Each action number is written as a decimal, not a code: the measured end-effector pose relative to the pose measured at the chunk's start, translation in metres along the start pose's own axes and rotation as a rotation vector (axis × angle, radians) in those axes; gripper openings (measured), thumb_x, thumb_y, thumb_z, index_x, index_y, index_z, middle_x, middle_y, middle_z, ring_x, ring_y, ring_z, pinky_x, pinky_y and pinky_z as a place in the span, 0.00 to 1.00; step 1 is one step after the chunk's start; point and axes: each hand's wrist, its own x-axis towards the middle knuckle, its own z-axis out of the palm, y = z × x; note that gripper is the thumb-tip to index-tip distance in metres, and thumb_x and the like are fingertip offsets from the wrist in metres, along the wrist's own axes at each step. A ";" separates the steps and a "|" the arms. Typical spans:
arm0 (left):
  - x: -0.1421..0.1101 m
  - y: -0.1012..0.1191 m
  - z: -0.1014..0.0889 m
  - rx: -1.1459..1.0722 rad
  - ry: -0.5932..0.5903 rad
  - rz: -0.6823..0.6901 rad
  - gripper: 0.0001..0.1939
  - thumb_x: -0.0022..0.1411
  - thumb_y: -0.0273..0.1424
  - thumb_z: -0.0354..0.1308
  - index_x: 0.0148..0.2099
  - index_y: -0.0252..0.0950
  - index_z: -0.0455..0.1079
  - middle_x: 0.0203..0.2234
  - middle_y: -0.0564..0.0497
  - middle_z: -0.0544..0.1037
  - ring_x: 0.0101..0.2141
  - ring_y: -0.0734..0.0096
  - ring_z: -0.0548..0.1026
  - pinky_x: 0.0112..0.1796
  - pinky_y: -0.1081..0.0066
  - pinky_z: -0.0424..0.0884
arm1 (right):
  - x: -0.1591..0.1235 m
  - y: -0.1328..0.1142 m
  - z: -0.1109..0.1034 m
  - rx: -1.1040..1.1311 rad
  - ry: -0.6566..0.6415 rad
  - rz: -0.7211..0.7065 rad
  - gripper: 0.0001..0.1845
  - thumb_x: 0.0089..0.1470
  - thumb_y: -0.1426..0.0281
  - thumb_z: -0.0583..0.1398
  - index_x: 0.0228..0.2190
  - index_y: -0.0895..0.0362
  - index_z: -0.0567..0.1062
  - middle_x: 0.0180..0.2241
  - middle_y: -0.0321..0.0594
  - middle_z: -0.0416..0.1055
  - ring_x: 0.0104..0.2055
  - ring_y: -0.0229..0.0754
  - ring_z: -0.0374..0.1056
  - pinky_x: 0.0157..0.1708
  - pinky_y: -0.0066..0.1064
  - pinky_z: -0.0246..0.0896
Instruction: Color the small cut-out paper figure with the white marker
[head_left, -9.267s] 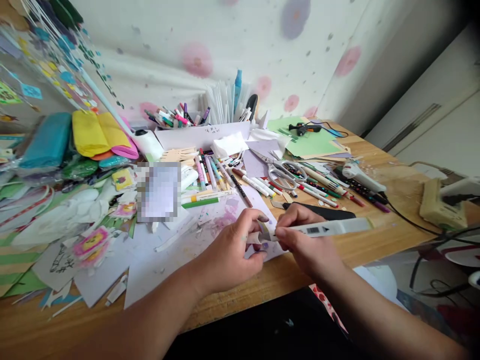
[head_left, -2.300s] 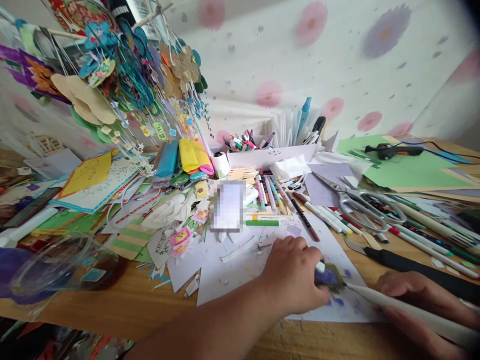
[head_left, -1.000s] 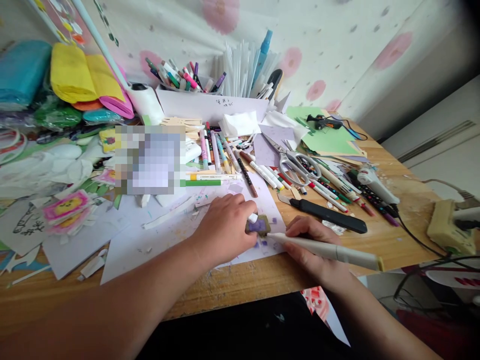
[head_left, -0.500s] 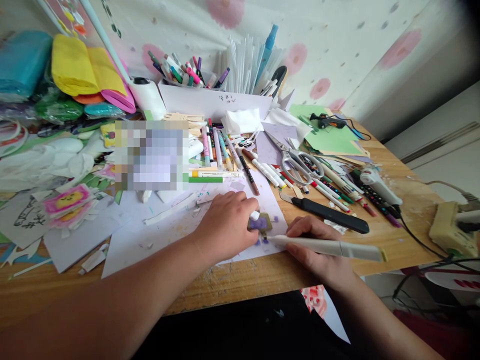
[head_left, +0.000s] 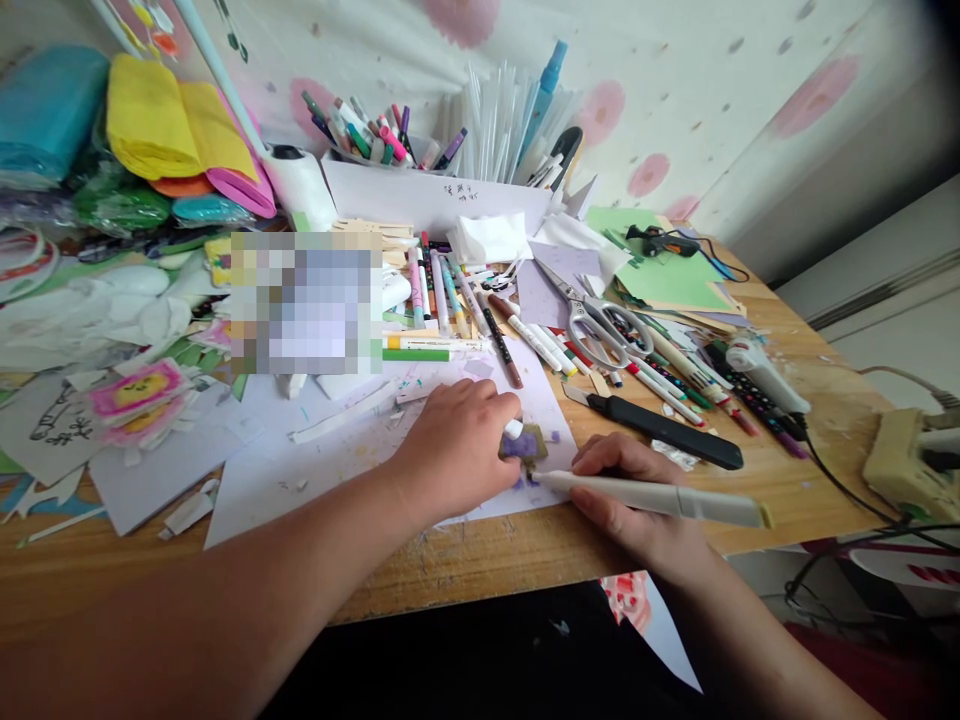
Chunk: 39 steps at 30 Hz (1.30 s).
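Observation:
My right hand [head_left: 637, 500] grips a white marker [head_left: 667, 495] like a pen, its tip to the left. That tip touches the lower edge of a small purple paper piece [head_left: 521, 444] with olive-brown colouring around its border. My left hand [head_left: 457, 445] is curled, with its thumb and fingertips at the left side of this piece. A small white marker cap [head_left: 513, 429] pokes out between the left fingers, its other end hidden. Beneath both lies a white paper sheet [head_left: 330, 480] dotted with colour specks and scraps.
A black utility knife [head_left: 667, 430] with its blade out lies beyond my right hand. Scissors [head_left: 600, 325] and many markers [head_left: 540, 340] are farther back. A glue gun [head_left: 765, 370] and a power strip [head_left: 904, 465] with cords are at right. Paper cutouts [head_left: 139, 390] are at left.
The whole view has shifted slightly. Both hands keep nearly the same pose, and the marker tip stays at the paper piece's lower edge, with only a tiny shift.

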 end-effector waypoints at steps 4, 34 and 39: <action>0.000 0.000 0.000 0.000 -0.004 0.001 0.07 0.50 0.33 0.58 0.33 0.39 0.66 0.31 0.49 0.71 0.37 0.59 0.69 0.38 0.61 0.65 | 0.001 0.000 0.000 -0.002 0.006 0.010 0.07 0.50 0.65 0.63 0.26 0.55 0.71 0.24 0.36 0.70 0.26 0.39 0.66 0.23 0.29 0.58; 0.000 0.001 -0.002 -0.010 -0.012 0.003 0.07 0.50 0.31 0.59 0.34 0.38 0.67 0.32 0.48 0.71 0.37 0.58 0.69 0.39 0.60 0.66 | 0.002 -0.002 -0.001 -0.030 0.073 0.044 0.08 0.49 0.64 0.63 0.24 0.55 0.71 0.21 0.35 0.70 0.24 0.39 0.64 0.21 0.29 0.57; 0.000 0.001 -0.002 -0.011 -0.015 0.002 0.07 0.50 0.31 0.58 0.34 0.38 0.67 0.32 0.49 0.71 0.38 0.58 0.69 0.40 0.60 0.66 | 0.002 -0.001 -0.001 -0.026 0.072 0.055 0.08 0.48 0.64 0.63 0.24 0.55 0.71 0.21 0.35 0.69 0.23 0.38 0.64 0.21 0.29 0.56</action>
